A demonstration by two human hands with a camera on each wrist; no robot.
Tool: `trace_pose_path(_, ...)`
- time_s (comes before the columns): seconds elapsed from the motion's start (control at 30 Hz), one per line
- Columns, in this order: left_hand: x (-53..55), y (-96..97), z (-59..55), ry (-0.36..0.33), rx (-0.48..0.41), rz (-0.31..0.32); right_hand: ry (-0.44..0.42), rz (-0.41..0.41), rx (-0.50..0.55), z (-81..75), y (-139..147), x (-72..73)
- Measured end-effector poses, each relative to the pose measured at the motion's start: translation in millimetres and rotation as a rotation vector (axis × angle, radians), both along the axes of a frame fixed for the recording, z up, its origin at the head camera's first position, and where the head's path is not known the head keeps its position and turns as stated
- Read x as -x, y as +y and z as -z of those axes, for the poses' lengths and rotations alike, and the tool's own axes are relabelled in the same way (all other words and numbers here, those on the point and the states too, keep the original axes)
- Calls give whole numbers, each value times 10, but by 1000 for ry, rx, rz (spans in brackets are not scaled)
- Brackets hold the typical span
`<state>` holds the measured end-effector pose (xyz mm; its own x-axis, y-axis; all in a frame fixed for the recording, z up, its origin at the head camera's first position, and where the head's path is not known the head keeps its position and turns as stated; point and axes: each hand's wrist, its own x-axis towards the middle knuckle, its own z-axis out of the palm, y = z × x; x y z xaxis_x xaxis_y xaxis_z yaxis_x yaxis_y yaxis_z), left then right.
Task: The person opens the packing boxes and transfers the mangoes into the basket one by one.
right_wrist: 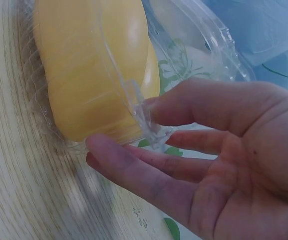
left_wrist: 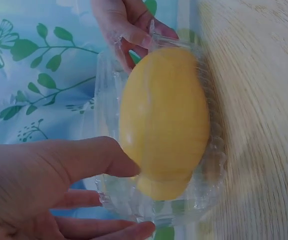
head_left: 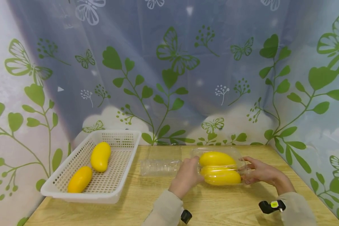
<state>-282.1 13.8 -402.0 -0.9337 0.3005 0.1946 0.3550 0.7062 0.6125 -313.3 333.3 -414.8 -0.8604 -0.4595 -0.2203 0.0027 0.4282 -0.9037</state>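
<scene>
A clear plastic clamshell box (head_left: 196,153) holds two yellow mangoes, one mango (head_left: 217,158) behind the other mango (head_left: 221,176). At its left end my left hand (head_left: 187,175) grips the box, the thumb on the clear plastic in the left wrist view. My right hand (head_left: 261,172) pinches the rim tab (right_wrist: 146,122) at the right end between thumb and fingers. The lid lies over the fruit; whether it is fastened I cannot tell. In the right wrist view, one mango (right_wrist: 91,65) shows close behind the plastic.
A white perforated basket (head_left: 124,175) stands at the left with two more mangoes (head_left: 100,157) in it. Another clear box (head_left: 161,167), its lid raised, sits between the basket and my left hand. A patterned curtain (head_left: 175,94) hangs behind the wooden table (head_left: 214,207).
</scene>
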Motion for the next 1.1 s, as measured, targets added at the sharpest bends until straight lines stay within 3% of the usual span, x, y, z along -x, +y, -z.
trace_pose_path(0.27, 8, 6, 30, 34, 16, 27, 11, -25, 15, 0, 6, -6)
trace_pose_path(0.5, -6, 11, 16, 47, 27, 39, 8, 24, -47, -33, -23, -30)
trace_pose_path(0.73, -21, 17, 3, 58, 55, 43, -2, -3, 8, -25, -15, -9)
trace_pose_path(1.1, -27, 24, -12, 64, 70, 43, 29, -18, 6, -13, 6, -4)
